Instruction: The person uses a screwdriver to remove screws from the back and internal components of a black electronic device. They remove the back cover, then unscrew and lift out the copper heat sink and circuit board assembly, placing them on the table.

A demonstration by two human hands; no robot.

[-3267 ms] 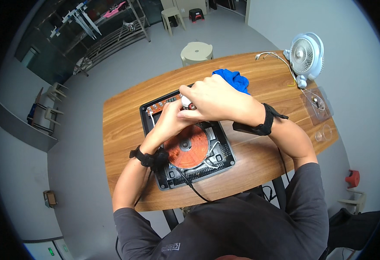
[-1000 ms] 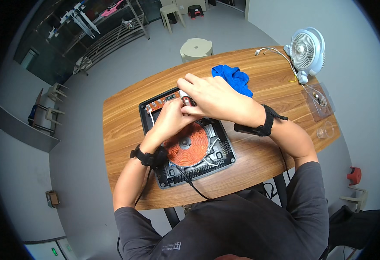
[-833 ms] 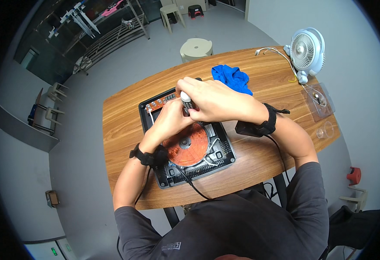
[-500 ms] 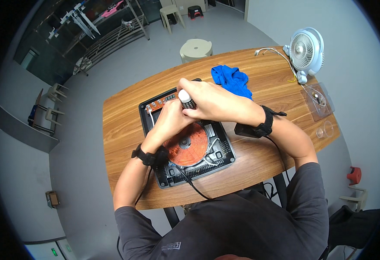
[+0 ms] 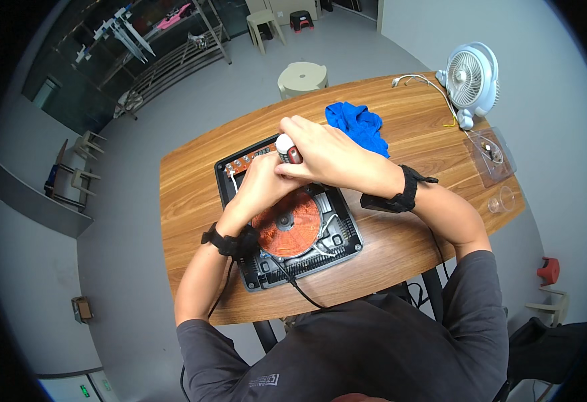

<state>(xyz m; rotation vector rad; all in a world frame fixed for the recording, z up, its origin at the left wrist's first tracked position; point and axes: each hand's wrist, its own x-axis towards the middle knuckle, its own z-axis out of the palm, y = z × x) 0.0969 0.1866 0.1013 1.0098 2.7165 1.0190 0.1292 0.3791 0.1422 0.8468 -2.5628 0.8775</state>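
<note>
On the brown wood-grain bench [image 5: 193, 181], in the head view, lies a black rectangular appliance [image 5: 355, 242], opened to show a flat round copper-coloured coil [image 5: 297, 231]. Above its far part, the right hand [image 5: 323, 151] grips a white, red and dark cylindrical tool handle [image 5: 286, 146]. Close against it, the left hand [image 5: 261, 184] curls with its fingertips hidden; I cannot tell what those 5 grip.
</note>
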